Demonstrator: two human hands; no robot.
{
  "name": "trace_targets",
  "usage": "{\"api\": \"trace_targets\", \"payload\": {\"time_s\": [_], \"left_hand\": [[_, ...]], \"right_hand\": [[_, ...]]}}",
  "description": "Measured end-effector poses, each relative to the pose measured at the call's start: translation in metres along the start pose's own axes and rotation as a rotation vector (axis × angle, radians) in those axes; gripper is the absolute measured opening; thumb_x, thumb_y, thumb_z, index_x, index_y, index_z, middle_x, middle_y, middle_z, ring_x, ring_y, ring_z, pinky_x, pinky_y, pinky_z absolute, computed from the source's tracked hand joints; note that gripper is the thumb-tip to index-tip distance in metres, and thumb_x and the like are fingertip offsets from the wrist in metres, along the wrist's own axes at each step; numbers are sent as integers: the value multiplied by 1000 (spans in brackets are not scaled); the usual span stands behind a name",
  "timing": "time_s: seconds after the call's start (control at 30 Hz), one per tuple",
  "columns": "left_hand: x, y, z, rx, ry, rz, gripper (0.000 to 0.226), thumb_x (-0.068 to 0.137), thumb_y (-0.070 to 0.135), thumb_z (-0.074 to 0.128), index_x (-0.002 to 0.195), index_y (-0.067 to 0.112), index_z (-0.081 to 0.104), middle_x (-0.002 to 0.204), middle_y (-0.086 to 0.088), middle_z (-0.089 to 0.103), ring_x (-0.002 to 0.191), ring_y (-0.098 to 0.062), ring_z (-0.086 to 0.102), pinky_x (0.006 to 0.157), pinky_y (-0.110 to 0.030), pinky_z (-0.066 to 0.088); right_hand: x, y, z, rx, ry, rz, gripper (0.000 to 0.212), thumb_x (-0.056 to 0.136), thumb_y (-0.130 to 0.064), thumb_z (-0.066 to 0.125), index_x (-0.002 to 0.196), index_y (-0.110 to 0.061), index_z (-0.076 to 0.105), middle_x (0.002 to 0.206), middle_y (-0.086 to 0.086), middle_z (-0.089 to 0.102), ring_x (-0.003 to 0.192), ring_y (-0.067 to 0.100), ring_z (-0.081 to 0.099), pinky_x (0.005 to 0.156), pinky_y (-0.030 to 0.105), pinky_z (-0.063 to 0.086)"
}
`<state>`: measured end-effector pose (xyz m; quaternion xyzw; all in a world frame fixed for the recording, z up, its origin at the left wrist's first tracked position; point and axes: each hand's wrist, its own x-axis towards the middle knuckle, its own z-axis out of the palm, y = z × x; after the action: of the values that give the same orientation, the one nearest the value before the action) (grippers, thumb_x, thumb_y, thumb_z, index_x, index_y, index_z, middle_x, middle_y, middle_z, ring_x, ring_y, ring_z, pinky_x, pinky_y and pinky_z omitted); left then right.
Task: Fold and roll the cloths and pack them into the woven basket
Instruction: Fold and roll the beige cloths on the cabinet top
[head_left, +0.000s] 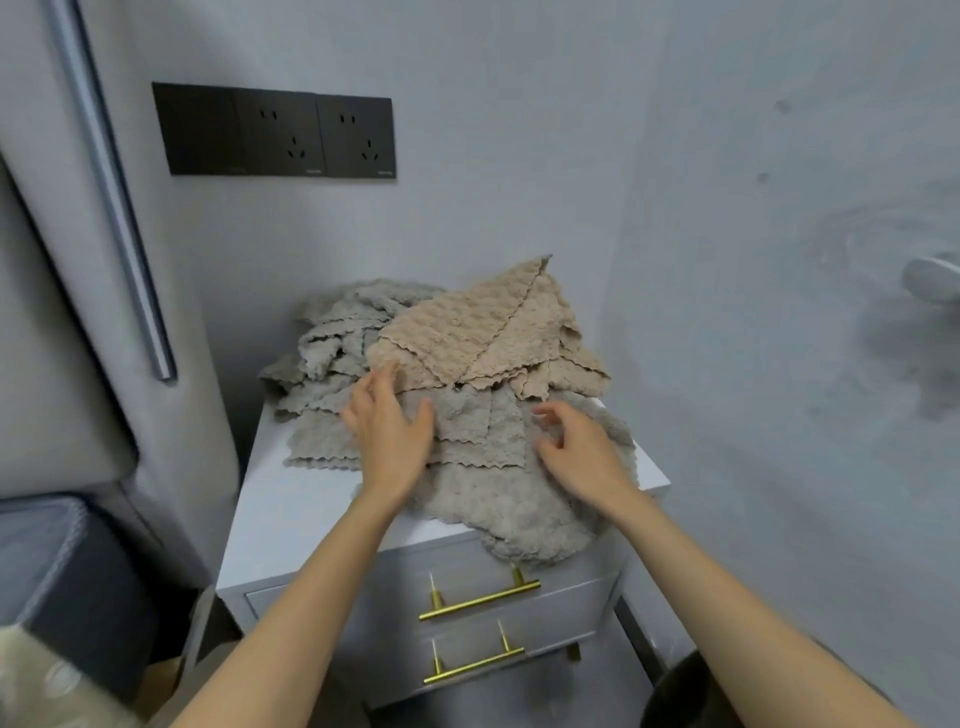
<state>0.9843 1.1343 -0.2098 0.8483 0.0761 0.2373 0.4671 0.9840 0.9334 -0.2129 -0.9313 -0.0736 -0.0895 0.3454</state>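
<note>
Grey cloths (467, 499) heaped (count unclear), beige cloths (467, 332) atop | left hand (389, 436) spread on grey | right hand (582, 452) loosely curled

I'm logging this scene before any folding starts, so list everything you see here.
grey cloths: loose pile, count unclear, on the cabinet top
beige cloths: at least two, on the pile's far side
cabinet: one, white, two drawers
drawer handles: two, gold, on the drawer fronts
wall plates: three, black, two with sockets, on the wall above
bin: one, dark grey, lower left
left hand: one, on the grey cloths
right hand: one, over the grey cloths, fingers loosely bent
</note>
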Motion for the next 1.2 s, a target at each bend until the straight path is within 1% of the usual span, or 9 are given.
{"api": "trace_targets", "payload": {"time_s": [0.1, 0.23, 0.33, 0.4, 0.53, 0.63, 0.87, 1.07, 1.2], "left_hand": [[21, -6, 1, -32, 92, -93, 66, 89, 29, 61, 146, 19, 29, 150, -9, 28, 139, -28, 17, 113, -47, 21], [42, -11, 4, -119, 166, -183, 60, 90, 38, 60, 142, 22, 36, 137, -2, 48, 132, -27, 33, 110, -52, 26], [47, -10, 5, -190, 187, -159, 35, 92, 33, 59, 123, 17, 56, 117, 1, 60, 111, -18, 51, 100, -39, 39], [45, -4, 4, -270, 174, -94, 16, 93, 26, 59, 106, 18, 60, 95, 11, 61, 85, -5, 54, 79, -24, 42], [31, 10, -2, -317, 65, 14, 7, 94, 21, 57, 99, 21, 62, 90, 10, 62, 80, -6, 55, 67, -19, 40], [10, 20, -5, -401, -51, 62, 9, 93, 18, 57, 94, 26, 61, 87, 12, 63, 71, 6, 55, 63, -11, 42], [-20, 36, 0, -462, -203, 167, 10, 92, 12, 59, 93, 21, 64, 113, 15, 62, 105, 4, 56, 84, -12, 46], [-25, 39, 5, -460, -226, 192, 17, 92, 11, 58, 95, 28, 62, 114, 19, 61, 105, 4, 56, 84, -12, 45], [-18, 32, 4, -376, -98, 173, 17, 96, 13, 51, 105, 26, 58, 115, 15, 61, 93, -2, 58, 68, -9, 41]], "right_hand": [[9, 8, 7, -58, 13, 25, 34, 93, -18, 53, 128, -21, 54, 121, -5, 62, 102, 8, 57, 84, 23, 46], [22, 11, 9, -132, 33, 50, 30, 92, -24, 52, 122, -24, 55, 107, -9, 65, 92, 9, 59, 73, 27, 48], [28, 11, 9, -189, 8, 33, 31, 92, -25, 52, 123, -24, 55, 106, -10, 65, 96, 11, 60, 70, 26, 45], [29, 10, 7, -196, 0, 24, 31, 92, -24, 53, 123, -23, 55, 107, -9, 65, 96, 12, 60, 70, 25, 43], [27, 3, 2, -58, 64, -18, 31, 93, -20, 54, 123, -23, 56, 108, -8, 63, 92, 7, 59, 73, 23, 45], [24, -10, -4, 134, 137, -106, 33, 92, -25, 59, 124, -27, 55, 116, -12, 60, 89, -6, 55, 75, 14, 43], [12, -31, -8, 330, 154, -219, 49, 78, -38, 73, 123, -38, 53, 121, -23, 53, 100, -4, 52, 81, 19, 48], [10, -28, -15, 363, 293, -214, 16, 90, -14, 61, 93, -30, 63, 91, -21, 63, 85, -12, 56, 71, 6, 41], [15, -14, -37, 487, 544, -68, 14, 94, -11, 51, 98, -24, 56, 88, -18, 58, 76, -18, 51, 64, 3, 37]]}}
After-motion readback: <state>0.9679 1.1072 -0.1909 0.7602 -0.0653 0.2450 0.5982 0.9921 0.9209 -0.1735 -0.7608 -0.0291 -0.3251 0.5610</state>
